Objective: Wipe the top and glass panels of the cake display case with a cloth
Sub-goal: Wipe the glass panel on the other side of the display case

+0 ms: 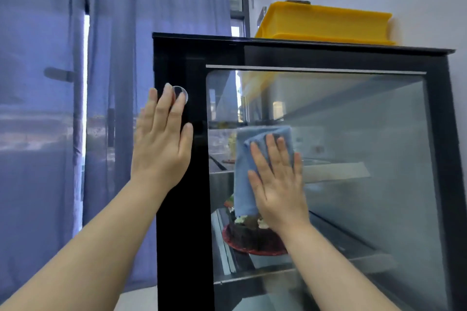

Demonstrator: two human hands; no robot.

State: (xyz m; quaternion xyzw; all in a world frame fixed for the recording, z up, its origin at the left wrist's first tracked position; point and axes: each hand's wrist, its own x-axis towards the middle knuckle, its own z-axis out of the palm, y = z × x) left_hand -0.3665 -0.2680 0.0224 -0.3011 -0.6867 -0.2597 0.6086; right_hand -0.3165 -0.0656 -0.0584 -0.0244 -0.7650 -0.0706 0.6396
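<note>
**Blue cloth flat on the glass**

Blue and folded, the cloth (243,171) lies against the glass panel (366,159) of the case (182,235), toward the panel's left side and about halfway up. The right hand (276,184) presses it there with straight, spread fingers, palm flat to the glass; the cloth shows above and to the left of the hand. The left hand (161,141) rests flat on the black frame at the case's left edge, fingers straight and holding nothing, its fingertips touching a round clear knob (182,93).

Behind the glass, low on a shelf, sits a dark cake (249,235) on a red plate, just below the cloth and partly hidden by the right wrist. Yellow trays (323,23) are stacked on the case's top, at the far right against the white wall. Blue curtains (50,108) hang to the left of the case.
</note>
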